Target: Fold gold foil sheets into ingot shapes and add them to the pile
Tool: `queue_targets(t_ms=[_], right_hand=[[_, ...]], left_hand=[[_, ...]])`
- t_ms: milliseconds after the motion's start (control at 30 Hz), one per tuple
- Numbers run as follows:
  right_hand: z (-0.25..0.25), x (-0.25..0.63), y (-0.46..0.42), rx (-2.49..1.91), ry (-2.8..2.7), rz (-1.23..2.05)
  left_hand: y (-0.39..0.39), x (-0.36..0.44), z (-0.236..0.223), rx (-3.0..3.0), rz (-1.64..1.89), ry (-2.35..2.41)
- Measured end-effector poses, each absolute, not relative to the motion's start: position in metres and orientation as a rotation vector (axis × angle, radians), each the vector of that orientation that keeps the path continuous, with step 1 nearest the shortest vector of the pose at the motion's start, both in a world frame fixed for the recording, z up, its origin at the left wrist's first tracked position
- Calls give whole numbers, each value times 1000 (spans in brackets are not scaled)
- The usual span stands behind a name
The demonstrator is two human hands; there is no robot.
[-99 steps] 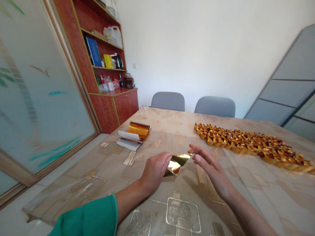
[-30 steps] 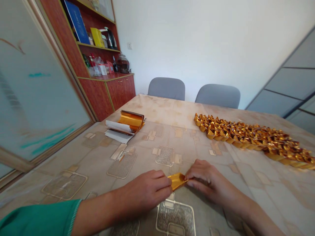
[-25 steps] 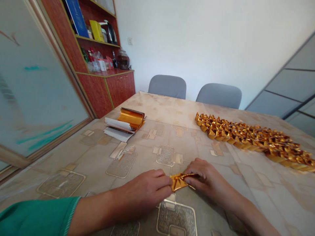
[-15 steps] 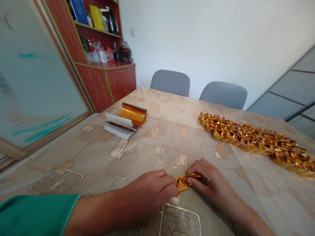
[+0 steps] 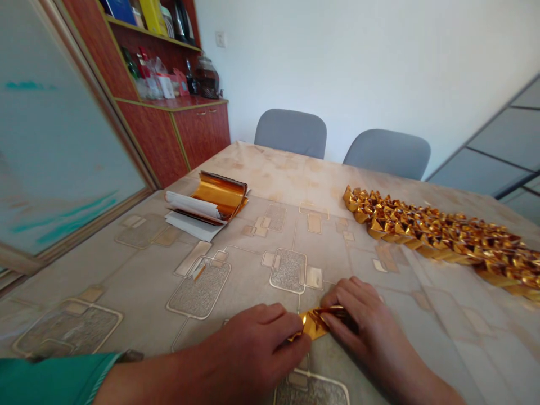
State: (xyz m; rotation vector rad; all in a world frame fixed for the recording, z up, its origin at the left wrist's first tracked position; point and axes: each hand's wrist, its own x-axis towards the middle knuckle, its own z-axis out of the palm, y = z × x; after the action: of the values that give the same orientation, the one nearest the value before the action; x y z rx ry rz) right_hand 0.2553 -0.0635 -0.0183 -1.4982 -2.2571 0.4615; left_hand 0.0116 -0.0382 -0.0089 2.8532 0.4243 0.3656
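A small piece of folded gold foil paper (image 5: 314,324) lies between my two hands, just above the patterned tablecloth. My left hand (image 5: 265,343) pinches its left end between thumb and fingers. On the right end, my right hand (image 5: 358,318) is closed with the thumb pressed on the foil. Parts of the paper are hidden under the fingers of both hands. Farther off to the left rests a curled stack of gold foil sheets (image 5: 223,194) with white backs. Rows of folded gold paper pieces (image 5: 434,228) stand packed together at the right.
The tablecloth (image 5: 253,264) has a pattern of rounded rectangles. Two grey chairs (image 5: 291,133) (image 5: 388,153) stand behind the table's far edge. At the back left is a red wooden cabinet (image 5: 202,132) holding bottles and a glass jar (image 5: 207,77). A sliding glass door (image 5: 63,140) is at the left.
The view has shifted slightly. My left thumb now shows lower along the foil, and the foil between my hands looks more creased. Both hands keep their hold.
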Motion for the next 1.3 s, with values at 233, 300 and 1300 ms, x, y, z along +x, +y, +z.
queue_targets(t_ms=[233,300,1300], right_hand=[[-18,254,-64,-1492,-2259,436],[-18,253,-64,-1494,-2254,420],[-26,250,-63,-1453,-2411,86]], left_hand=[[-35,12,-10,2855,334,376],[-35,12,-8,2865,314,371],[-36,15,-8,2843,280,416]])
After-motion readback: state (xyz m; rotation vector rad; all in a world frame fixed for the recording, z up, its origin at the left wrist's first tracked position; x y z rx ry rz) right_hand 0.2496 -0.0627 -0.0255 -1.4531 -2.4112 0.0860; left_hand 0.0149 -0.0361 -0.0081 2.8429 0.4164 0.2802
